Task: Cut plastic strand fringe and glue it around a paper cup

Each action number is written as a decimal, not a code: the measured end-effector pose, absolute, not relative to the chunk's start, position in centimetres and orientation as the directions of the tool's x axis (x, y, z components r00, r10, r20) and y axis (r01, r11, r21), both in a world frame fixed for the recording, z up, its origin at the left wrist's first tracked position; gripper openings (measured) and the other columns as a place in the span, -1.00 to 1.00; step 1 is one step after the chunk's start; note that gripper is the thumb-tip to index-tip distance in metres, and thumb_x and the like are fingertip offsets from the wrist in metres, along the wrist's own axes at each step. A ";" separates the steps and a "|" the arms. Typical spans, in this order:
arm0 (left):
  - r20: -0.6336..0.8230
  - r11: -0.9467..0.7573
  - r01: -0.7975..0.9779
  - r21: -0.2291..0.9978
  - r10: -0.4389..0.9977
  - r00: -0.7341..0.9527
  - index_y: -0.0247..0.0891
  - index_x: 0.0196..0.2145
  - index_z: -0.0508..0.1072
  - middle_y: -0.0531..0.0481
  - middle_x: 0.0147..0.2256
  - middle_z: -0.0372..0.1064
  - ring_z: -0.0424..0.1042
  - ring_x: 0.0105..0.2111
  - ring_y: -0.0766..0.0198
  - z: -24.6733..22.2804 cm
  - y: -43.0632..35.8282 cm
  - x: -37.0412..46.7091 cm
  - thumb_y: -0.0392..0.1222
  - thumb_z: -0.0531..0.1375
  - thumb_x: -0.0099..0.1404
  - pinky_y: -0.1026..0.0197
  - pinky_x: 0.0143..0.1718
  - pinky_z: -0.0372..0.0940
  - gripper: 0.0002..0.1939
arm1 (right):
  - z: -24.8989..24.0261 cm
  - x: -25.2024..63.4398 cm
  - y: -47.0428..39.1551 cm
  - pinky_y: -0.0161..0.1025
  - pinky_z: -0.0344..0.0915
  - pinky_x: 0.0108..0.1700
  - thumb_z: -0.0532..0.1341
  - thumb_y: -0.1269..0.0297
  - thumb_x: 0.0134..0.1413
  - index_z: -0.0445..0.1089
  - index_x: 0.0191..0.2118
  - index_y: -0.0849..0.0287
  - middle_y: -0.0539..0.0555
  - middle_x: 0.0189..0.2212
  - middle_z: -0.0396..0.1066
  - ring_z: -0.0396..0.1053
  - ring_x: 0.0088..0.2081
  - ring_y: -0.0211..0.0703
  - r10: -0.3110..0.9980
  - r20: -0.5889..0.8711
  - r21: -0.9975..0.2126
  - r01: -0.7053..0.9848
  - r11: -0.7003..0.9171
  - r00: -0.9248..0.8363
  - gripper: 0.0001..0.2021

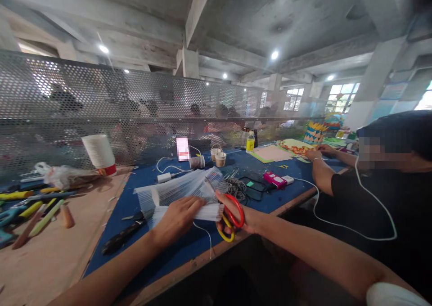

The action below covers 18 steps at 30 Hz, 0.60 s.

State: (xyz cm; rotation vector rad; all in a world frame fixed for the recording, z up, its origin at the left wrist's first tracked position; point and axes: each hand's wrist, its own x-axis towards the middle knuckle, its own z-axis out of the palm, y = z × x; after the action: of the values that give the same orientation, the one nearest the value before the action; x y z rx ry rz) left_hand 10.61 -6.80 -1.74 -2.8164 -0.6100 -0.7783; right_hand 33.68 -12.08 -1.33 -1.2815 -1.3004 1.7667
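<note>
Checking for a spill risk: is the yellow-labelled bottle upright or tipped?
Upright: the yellow-labelled bottle stands on the blue tabletop, its narrow neck uppermost.

Scissors [241, 215]: red + yel. handles; sheet [180, 184]: translucent wht. w/ stripes; tabletop [182, 257]: dk. blue; cups [97, 149], frame L: wht. w/ red band.

I look out through a single camera worn on the person's head, facing forward and down across the blue tabletop [175, 252]. The left hand [178, 213] and right hand [248, 218] sit near the lens, low in my view; the perforated screen [101, 90] stands farther off, and my wide angle takes in the ceiling [243, 18].
</note>
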 end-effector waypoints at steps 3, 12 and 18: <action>0.496 -0.863 0.504 0.030 0.451 0.742 -0.18 -0.02 0.35 -0.07 -0.13 0.52 0.52 -0.13 0.15 -1.9 -6.8 10.8 -0.52 -0.01 0.25 0.16 -0.11 0.39 -0.57 | -1.4 33.8 -12.3 -0.38 0.23 -0.61 -0.12 -0.48 0.13 0.33 -0.48 0.26 0.07 -0.58 0.41 0.27 -0.67 -0.34 0.863 -0.323 -0.944 0.065 -0.324 -0.389 -0.21; 0.395 -0.651 0.752 0.103 0.721 0.570 -0.15 0.19 0.21 -0.13 -0.01 0.42 0.56 -0.23 0.13 -2.5 -6.5 11.6 -0.32 0.11 0.30 0.21 -0.34 0.38 -0.50 | -1.8 33.7 -12.8 -0.43 0.20 -0.64 -0.14 -0.45 0.17 0.34 -0.50 0.29 0.07 -0.59 0.41 0.27 -0.69 -0.37 0.839 -0.333 -0.937 0.055 -0.344 -0.430 -0.20; 0.384 -0.635 0.771 0.039 0.722 0.576 -0.18 0.05 0.31 -0.16 0.14 0.27 0.53 -0.20 0.16 -2.3 -6.7 11.2 -0.43 0.05 0.26 0.20 -0.34 0.38 -0.58 | -1.9 33.9 -13.1 -0.43 0.21 -0.64 -0.16 -0.46 0.16 0.34 -0.48 0.28 0.09 -0.56 0.43 0.31 -0.67 -0.35 0.817 -0.380 -0.917 0.058 -0.396 -0.433 -0.19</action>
State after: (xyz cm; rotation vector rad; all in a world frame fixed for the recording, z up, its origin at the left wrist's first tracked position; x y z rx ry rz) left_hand 11.21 -6.66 -2.28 -2.6691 -1.2718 -0.5588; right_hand 33.91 -13.14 -1.92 -1.2326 -1.2866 1.8816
